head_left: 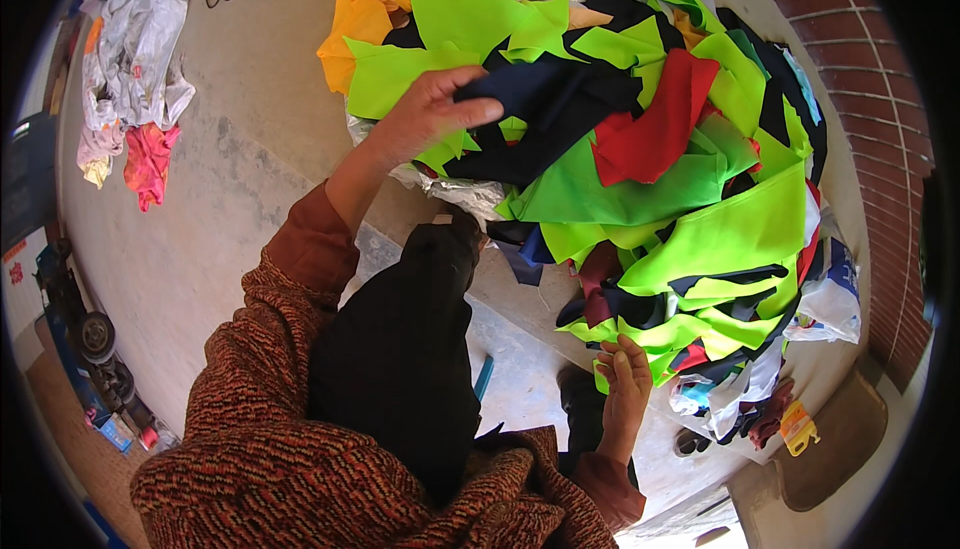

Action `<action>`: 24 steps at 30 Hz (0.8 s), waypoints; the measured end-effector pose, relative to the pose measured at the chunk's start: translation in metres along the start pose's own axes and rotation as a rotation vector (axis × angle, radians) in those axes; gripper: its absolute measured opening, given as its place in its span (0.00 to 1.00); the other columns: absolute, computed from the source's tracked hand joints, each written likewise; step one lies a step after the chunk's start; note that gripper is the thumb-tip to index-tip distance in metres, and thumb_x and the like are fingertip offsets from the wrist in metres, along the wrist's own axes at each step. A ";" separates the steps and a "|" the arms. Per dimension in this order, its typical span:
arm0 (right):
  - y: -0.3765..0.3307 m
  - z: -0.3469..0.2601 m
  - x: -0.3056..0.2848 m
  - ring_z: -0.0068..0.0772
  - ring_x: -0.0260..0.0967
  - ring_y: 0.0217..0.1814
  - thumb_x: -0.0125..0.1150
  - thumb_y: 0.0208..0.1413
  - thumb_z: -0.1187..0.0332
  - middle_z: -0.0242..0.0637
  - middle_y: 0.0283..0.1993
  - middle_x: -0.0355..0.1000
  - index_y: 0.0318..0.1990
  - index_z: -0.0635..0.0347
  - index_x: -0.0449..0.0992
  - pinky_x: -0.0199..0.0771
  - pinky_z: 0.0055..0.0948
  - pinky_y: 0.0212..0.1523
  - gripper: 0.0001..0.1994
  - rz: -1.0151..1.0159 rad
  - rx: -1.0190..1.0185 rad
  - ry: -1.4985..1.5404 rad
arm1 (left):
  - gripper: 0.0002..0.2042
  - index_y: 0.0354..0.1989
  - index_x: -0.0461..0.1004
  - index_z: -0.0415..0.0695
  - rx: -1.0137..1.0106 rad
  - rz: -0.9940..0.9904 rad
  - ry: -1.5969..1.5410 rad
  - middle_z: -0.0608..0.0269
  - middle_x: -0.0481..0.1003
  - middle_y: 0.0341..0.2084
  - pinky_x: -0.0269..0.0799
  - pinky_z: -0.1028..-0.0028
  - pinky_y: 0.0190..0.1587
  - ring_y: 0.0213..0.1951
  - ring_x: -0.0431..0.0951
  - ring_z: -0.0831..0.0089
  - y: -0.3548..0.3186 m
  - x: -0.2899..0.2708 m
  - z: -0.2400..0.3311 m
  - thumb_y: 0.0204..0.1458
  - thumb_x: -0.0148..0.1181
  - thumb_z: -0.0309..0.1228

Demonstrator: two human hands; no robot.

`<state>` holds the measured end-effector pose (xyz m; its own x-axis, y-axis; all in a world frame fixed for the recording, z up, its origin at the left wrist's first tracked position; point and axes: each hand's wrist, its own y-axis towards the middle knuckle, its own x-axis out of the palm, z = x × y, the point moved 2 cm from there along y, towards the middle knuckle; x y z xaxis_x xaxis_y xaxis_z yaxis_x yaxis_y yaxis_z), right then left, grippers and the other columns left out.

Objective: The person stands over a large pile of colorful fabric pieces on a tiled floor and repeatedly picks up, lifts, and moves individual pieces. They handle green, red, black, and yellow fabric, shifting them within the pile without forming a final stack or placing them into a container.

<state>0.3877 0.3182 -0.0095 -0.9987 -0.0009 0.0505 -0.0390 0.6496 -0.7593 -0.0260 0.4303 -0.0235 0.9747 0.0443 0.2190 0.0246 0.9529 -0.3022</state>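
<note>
Nearest the camera, a bundle of black cloth (400, 349) is seen draped over the lap, below the big heap of fabric scraps (680, 179) that serves as the landmark here. At the heap's near edge, the right hand (625, 374) is laid with fingers curled and pressed together on a strip of bright green cloth (690, 334); whether the strip is actually pinched cannot be told. The wrist is bent upward from a rust-coloured sleeve.

Further in, at the heap's left side, the left hand (430, 109) is stretched out on a raised forearm, palm down, its fingers closed over the edge of a dark navy piece (550, 99), which lies on top of the green and red scraps.

The sorting is judged to be at an early stage: most of the heap is left tangled and unsorted, and only the black bundle appears set apart. Far to the left of the heap, a small row of white and pink rags (135, 79) is laid on the concrete floor (250, 149).
</note>
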 end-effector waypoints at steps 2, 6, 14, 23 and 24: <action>0.000 -0.001 0.000 0.24 0.73 0.39 0.53 0.58 0.70 0.40 0.43 0.73 0.50 0.64 0.67 0.73 0.19 0.39 0.13 -0.004 0.000 0.002 | 0.09 0.34 0.70 0.40 0.056 -0.159 0.336 0.58 0.73 0.42 0.67 0.77 0.47 0.47 0.71 0.72 0.002 0.001 -0.020 0.48 0.63 0.29; 0.000 0.000 0.000 0.23 0.72 0.39 0.53 0.58 0.70 0.39 0.42 0.73 0.50 0.64 0.67 0.73 0.20 0.40 0.13 0.001 0.001 0.001 | 0.10 0.31 0.69 0.41 0.046 -0.254 0.669 0.59 0.72 0.36 0.67 0.72 0.43 0.46 0.72 0.66 0.006 0.009 -0.046 0.48 0.63 0.32; -0.001 0.003 -0.002 0.24 0.72 0.39 0.53 0.58 0.71 0.40 0.42 0.73 0.50 0.64 0.67 0.73 0.19 0.40 0.14 -0.003 0.005 0.007 | 0.12 0.41 0.74 0.54 0.357 0.253 1.486 0.58 0.59 0.59 0.46 0.46 0.59 0.62 0.54 0.58 0.055 0.011 -0.064 0.48 0.60 0.39; -0.001 0.003 -0.001 0.23 0.72 0.38 0.53 0.58 0.70 0.40 0.42 0.73 0.50 0.64 0.67 0.73 0.19 0.40 0.14 0.002 0.002 -0.007 | 0.09 0.38 0.75 0.45 0.470 0.566 1.138 0.58 0.71 0.45 0.61 0.58 0.52 0.50 0.69 0.63 0.075 -0.013 -0.061 0.50 0.57 0.32; 0.000 0.001 -0.001 0.23 0.72 0.38 0.53 0.58 0.70 0.40 0.42 0.73 0.50 0.64 0.67 0.73 0.19 0.40 0.14 -0.001 0.000 -0.014 | 0.08 0.37 0.75 0.45 0.527 0.618 0.971 0.58 0.73 0.42 0.65 0.62 0.49 0.47 0.71 0.63 0.069 -0.020 -0.054 0.49 0.58 0.30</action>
<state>0.3882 0.3170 -0.0100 -0.9990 -0.0122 0.0425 -0.0402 0.6495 -0.7593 -0.0318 0.4792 -0.0991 0.5589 0.4983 -0.6628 -0.3646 0.8656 0.3432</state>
